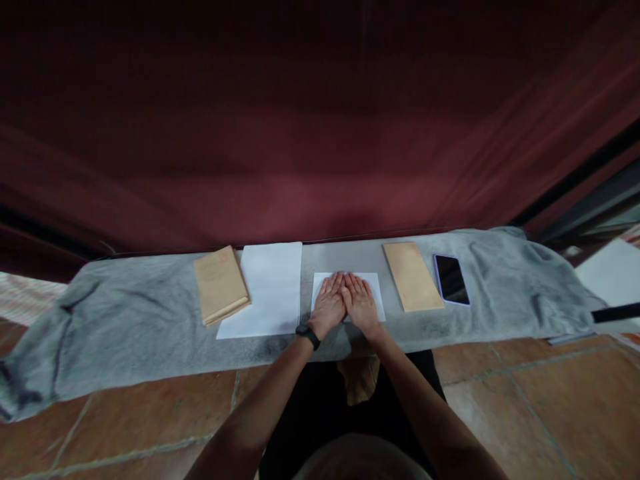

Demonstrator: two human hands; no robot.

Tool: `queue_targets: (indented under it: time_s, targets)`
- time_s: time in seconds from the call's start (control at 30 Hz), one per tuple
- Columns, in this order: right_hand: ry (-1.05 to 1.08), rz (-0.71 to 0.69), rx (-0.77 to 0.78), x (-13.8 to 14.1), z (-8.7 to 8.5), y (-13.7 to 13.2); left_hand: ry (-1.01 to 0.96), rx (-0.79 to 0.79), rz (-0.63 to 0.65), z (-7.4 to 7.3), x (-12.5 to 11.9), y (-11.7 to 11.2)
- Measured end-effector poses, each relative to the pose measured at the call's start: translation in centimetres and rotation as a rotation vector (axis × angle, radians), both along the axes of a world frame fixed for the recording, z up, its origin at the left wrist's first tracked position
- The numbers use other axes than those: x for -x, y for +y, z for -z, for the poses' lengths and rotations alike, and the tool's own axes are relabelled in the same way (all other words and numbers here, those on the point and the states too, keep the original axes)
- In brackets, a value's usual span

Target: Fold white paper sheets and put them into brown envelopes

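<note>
A small white sheet of paper, perhaps folded, lies on the grey cloth straight ahead of me. My left hand, with a dark watch at the wrist, rests flat on its left half. Beside it my right hand presses flat on the other half, and the two hands touch along their inner sides. Fingers point away from me on both. Larger white sheets lie to the left, partly under a stack of brown envelopes. To the right is a single brown envelope.
A phone with a dark screen lies right of the single envelope. The grey cloth covers a long narrow surface, bunched at both ends. A dark red panel rises behind it. Brown floor tiles show in front.
</note>
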State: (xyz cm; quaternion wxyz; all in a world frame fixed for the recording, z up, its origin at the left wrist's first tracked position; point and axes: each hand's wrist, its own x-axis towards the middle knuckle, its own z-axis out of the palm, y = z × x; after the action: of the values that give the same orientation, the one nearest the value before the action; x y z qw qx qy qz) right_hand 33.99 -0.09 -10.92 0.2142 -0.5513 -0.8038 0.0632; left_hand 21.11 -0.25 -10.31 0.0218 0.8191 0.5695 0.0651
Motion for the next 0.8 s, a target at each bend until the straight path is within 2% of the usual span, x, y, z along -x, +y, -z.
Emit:
queue_targets:
  time_s: [0.3,0.43,0.8]
  targets:
    - [-0.036,0.06,-0.014,0.2,0.2,0.2,-0.028,0.018,-0.066,0.3,-0.1,0.5]
    - [-0.041,0.107,-0.036,-0.2,0.5,0.3,-0.068,-0.006,-0.141,0.3,-0.4,0.4]
    - [-0.054,0.173,-0.079,-1.3,1.3,0.3,-0.096,-0.035,-0.219,0.4,-0.5,0.2]
